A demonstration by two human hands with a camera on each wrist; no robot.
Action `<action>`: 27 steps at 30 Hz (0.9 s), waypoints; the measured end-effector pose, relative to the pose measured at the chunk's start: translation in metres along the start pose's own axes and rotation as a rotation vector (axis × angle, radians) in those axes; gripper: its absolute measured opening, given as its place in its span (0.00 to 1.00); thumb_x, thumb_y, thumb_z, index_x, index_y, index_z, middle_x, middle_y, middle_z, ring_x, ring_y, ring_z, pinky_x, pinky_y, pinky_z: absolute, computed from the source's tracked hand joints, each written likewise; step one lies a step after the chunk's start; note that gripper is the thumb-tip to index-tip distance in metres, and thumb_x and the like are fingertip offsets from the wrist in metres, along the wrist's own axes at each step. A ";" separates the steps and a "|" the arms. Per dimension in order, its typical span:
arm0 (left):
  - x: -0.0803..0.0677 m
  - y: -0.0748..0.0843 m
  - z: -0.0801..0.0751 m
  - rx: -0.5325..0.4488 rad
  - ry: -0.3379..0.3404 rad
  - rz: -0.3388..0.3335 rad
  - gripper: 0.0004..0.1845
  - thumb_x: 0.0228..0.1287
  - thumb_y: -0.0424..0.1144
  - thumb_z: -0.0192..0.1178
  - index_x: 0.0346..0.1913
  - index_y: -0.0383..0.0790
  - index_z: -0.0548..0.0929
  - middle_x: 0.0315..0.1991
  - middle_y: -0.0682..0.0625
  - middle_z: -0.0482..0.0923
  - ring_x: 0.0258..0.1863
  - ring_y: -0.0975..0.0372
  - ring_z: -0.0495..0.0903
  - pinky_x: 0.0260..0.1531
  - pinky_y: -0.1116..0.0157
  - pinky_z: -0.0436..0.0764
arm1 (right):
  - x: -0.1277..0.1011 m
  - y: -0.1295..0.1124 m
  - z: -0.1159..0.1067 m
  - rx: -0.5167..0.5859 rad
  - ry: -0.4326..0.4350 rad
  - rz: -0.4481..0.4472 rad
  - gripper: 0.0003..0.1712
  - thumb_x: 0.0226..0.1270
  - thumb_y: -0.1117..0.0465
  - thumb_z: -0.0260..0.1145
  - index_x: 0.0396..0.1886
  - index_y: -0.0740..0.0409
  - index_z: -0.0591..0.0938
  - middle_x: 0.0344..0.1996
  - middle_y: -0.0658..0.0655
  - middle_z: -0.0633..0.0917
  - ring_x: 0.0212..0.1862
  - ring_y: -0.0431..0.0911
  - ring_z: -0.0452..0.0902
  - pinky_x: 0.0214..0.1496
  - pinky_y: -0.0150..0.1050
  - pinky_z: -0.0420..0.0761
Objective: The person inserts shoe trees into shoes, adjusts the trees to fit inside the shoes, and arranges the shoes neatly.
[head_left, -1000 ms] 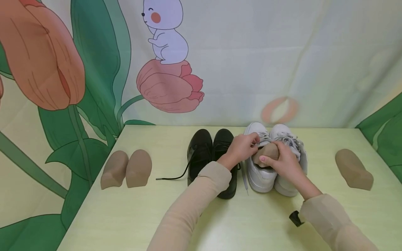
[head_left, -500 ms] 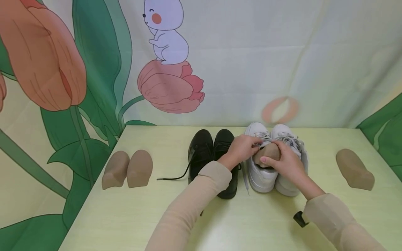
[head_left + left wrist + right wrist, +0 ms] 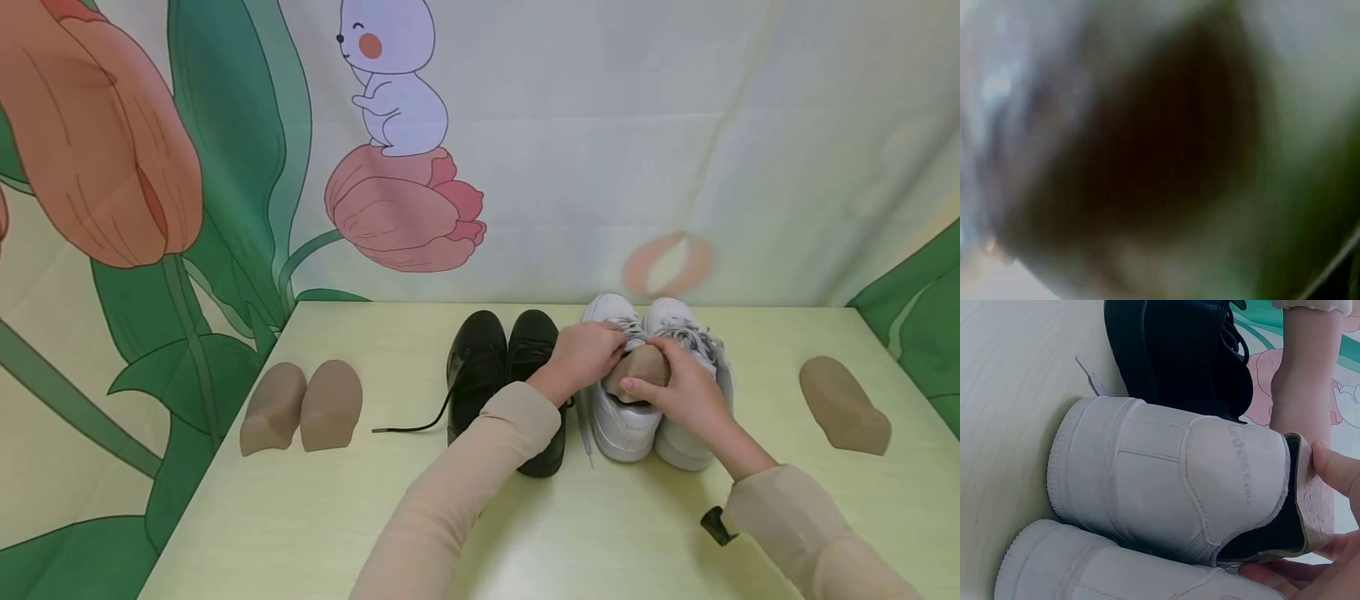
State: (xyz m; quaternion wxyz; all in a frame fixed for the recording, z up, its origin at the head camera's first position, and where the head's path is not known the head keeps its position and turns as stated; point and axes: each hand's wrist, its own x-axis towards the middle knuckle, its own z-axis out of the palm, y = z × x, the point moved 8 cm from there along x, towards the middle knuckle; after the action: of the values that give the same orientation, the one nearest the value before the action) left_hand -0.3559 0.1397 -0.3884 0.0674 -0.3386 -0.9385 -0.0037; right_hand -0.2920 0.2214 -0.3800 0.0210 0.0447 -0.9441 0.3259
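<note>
A pair of white sneakers (image 3: 678, 442) stands at the table's middle back. A brown shoe form (image 3: 636, 367) sticks up out of the left sneaker's (image 3: 618, 421) opening. My right hand (image 3: 654, 372) grips the form from the right, thumb on its near side. My left hand (image 3: 611, 340) curls over the tongue and laces of that same sneaker. In the right wrist view the sneaker's heel (image 3: 1179, 487) is close, with the form (image 3: 1316, 506) wedged in its opening and my fingertips (image 3: 1335, 469) on it. The left wrist view is only blur.
A pair of black lace-up shoes (image 3: 502, 375) stands just left of the sneakers, one lace trailing left. Two brown forms (image 3: 300, 406) lie at the table's left, one more form (image 3: 843, 406) at the right. A painted backdrop (image 3: 525, 150) rises behind the table's far edge.
Almost nothing differs. My left hand's fingers have edged slightly right, closer to the form; the right hand keeps its hold.
</note>
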 end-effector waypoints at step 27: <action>0.006 -0.015 0.005 -0.389 0.039 -0.039 0.09 0.62 0.44 0.52 0.32 0.53 0.83 0.30 0.61 0.80 0.27 0.70 0.74 0.28 0.75 0.69 | 0.006 0.010 0.005 0.015 0.022 0.008 0.44 0.53 0.43 0.63 0.61 0.65 0.61 0.59 0.69 0.66 0.57 0.64 0.63 0.52 0.59 0.64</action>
State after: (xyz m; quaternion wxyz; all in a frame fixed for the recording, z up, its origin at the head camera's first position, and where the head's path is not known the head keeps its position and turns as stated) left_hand -0.3707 0.1326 -0.3915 0.0191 -0.3267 -0.9251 -0.1928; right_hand -0.2989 0.2253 -0.3895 0.0298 0.0374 -0.9415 0.3335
